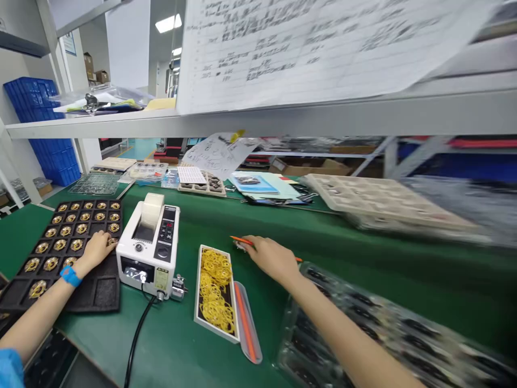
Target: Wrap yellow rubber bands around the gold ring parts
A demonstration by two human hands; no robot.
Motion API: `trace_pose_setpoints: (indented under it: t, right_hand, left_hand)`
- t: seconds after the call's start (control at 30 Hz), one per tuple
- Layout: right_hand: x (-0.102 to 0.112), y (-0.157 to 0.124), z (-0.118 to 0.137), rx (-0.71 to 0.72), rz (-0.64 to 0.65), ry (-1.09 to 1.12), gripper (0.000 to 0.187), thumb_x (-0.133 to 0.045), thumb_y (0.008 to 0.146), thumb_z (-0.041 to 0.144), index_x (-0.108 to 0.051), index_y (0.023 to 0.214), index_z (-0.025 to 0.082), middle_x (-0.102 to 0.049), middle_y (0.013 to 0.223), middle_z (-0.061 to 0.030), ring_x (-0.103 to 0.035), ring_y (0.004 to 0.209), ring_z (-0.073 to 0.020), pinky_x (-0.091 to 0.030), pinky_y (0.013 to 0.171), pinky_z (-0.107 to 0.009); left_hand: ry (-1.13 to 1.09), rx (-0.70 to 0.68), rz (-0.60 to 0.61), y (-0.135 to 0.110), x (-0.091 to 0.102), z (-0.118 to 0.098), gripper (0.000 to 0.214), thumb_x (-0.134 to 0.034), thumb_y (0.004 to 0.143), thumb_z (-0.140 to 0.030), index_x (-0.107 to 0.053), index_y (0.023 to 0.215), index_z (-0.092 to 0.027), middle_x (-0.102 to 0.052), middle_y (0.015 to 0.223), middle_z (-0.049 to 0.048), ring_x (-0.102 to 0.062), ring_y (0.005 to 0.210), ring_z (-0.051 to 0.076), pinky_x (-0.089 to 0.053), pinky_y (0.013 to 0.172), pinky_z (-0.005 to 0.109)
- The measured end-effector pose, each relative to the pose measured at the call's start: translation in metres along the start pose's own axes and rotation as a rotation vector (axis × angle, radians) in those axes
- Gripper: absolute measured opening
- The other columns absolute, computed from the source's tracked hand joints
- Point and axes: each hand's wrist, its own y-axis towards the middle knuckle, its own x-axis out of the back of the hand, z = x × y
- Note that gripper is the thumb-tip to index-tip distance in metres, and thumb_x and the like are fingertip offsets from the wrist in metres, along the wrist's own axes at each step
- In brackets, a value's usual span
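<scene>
My left hand [97, 249], with a blue wristband, rests palm down on a black foam tray [60, 242] that holds several round gold parts in pockets. Its fingertips curl over a part at the tray's right edge, next to a white tape dispenser [149, 242]. My right hand [271, 257] reaches forward over the green mat, fingers closed around an orange pen-like tool [241, 241] whose tip sticks out to the left. A white box of yellow rubber bands [216, 291] lies between the hands.
A clear tube with an orange stick [247, 322] lies beside the box. Clear plastic trays [383, 334] sit under my right forearm. A beige compartment tray [375, 202], papers and small trays line the back. A metal shelf [283, 116] with a hanging sheet spans overhead.
</scene>
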Motion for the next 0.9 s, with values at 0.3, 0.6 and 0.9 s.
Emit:
trace_pose_setpoints:
  t: [0.3,0.6,0.9]
  right_hand:
    - [0.034,-0.096,-0.024,-0.083,-0.071,0.058,0.033,-0.040,0.090,0.041,-0.068,0.091,0.025,-0.072,0.080,-0.0052,-0.064,0.062,-0.0231,-0.042,0.049,-0.029]
    - [0.022,-0.077,-0.029,0.022,0.092,-0.161,0.044,-0.035,0.091,0.012,-0.064,0.122,0.023,-0.066,0.104,-0.0100,-0.066,0.083,-0.0216,-0.043,0.058,-0.027]
    - [0.007,0.003,-0.047,0.061,0.358,-0.270,0.028,-0.058,0.095,0.034,-0.060,0.116,0.016,-0.063,0.112,-0.0077,-0.064,0.095,-0.0189,-0.055,0.082,-0.039]
  left_hand:
    - [-0.062,0.050,0.031,0.016,-0.004,0.006,0.016,-0.063,0.074,-0.029,-0.053,0.066,-0.019,-0.064,0.077,0.0074,-0.064,0.081,0.024,-0.047,0.076,0.032]
    - [-0.546,0.080,-0.410,-0.009,0.063,-0.023,0.018,-0.042,0.089,-0.039,-0.043,0.086,-0.022,-0.058,0.082,-0.0010,-0.062,0.074,0.016,-0.051,0.072,0.030]
    - [-1.230,0.037,0.075,-0.121,0.055,-0.106,0.039,-0.073,0.071,-0.054,-0.052,0.073,-0.022,-0.071,0.075,0.0033,-0.065,0.069,0.020,-0.053,0.062,0.030]
